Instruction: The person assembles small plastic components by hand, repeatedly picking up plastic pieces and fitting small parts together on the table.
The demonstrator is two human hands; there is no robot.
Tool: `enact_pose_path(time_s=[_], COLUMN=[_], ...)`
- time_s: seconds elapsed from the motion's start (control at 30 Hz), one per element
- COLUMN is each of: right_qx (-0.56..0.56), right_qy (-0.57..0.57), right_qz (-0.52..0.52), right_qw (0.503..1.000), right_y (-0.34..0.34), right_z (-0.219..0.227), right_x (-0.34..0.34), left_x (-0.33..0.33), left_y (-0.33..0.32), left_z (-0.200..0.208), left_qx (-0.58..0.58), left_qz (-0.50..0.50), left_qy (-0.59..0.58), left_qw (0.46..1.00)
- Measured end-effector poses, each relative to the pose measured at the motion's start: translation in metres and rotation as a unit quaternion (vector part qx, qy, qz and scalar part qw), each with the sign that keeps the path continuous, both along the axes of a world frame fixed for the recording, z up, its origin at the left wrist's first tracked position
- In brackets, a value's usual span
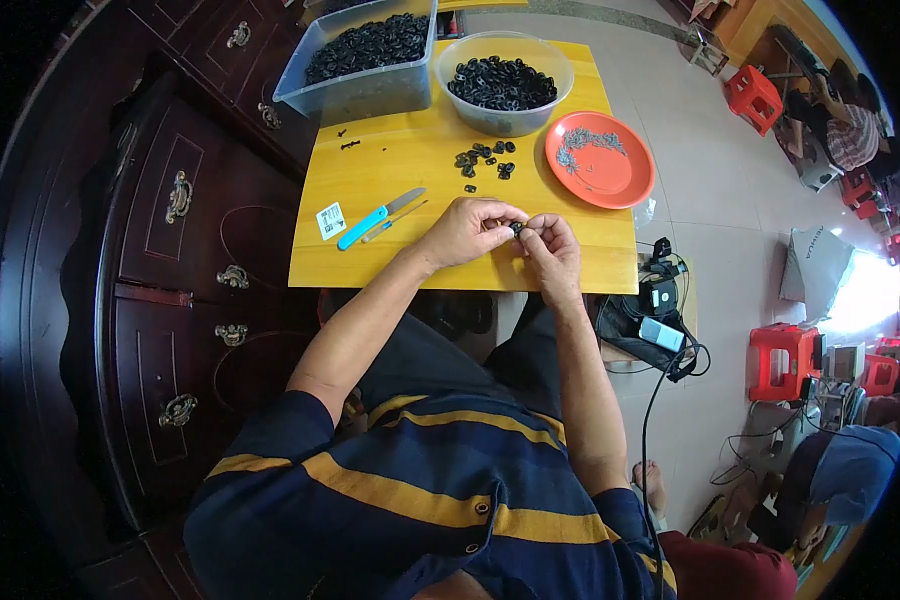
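Note:
My left hand [470, 232] and my right hand [555, 255] meet over the near edge of the yellow table [410, 270]. Between their pinched fingertips is a small black plastic piece [516, 228], mostly covered by the fingers. Just beyond the hands lies a loose group of small black oval pieces with holes [485, 158]. An orange plate [635, 180] to the right carries many tiny grey metal parts [592, 142], too small to name. Left of my left hand rest a blue-handled knife [380, 218] and a thin pen-like tool [394, 221].
A clear round tub [505, 122] and a bluish rectangular bin [360, 98], both full of black pieces, stand at the table's far side. A white label [330, 221] lies at left. Dark cabinets [170, 270] flank the left; cables and a pale blue device [662, 335] sit right.

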State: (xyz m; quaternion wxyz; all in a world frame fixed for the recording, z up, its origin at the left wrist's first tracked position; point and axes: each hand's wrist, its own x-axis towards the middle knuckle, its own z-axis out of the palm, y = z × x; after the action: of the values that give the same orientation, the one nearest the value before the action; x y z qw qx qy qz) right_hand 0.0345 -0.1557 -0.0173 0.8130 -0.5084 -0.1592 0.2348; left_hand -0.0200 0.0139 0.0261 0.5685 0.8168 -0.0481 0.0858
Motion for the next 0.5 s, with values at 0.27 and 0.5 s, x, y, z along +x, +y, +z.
enact_pose_path(time_s=[0.27,0.5], right_qx=[0.020,0.043], right_qy=[0.028,0.024], right_qz=[-0.039,-0.091], right_qw=[0.999,0.995], right_y=[0.002,0.004], right_z=[0.001,0.008], right_x=[-0.005,-0.013], left_x=[-0.002,-0.009], left_y=[0.000,-0.024], left_z=[0.021,0.046], left_qx=[0.041,0.249], left_qz=[0.002,0.055], left_qy=[0.001,-0.052], left_qw=[0.999,0.966])
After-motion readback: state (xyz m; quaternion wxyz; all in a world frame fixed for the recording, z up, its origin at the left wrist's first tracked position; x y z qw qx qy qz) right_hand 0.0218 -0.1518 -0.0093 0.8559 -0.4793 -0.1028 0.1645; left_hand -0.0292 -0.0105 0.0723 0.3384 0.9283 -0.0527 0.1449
